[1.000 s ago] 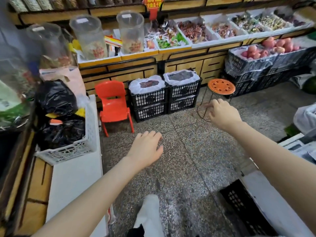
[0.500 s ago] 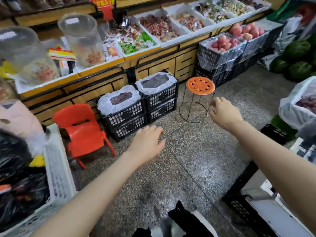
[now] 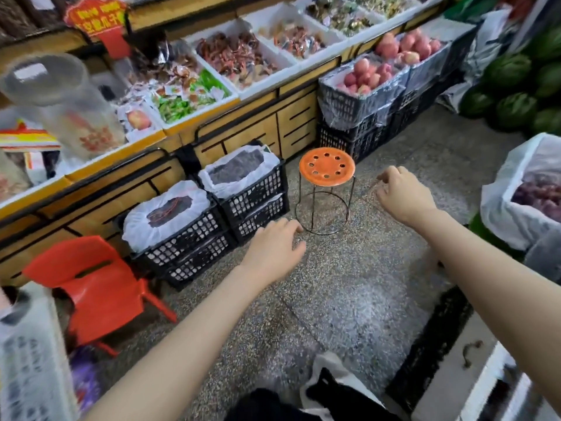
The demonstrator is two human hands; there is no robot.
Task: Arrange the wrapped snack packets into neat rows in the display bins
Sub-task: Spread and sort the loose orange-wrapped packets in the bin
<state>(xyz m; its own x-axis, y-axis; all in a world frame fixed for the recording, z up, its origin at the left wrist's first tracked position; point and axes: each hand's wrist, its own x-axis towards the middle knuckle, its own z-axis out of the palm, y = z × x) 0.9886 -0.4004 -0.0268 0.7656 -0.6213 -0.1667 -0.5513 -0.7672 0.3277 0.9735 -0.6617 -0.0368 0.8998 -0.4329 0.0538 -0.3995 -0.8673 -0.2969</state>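
hands reach out empty, left hand open, right hand loosely curled; stool stands between them and far snack bins, likely trip.

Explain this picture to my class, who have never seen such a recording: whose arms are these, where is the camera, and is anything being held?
The camera sits on a person's head, looking forward and down, so the two bare arms are the wearer's own. The left hand and right hand reach out over a shop floor, both holding nothing. Ahead stand an orange stool, black crates and a red chair. White display bins on the counter hold wrapped snack packets.
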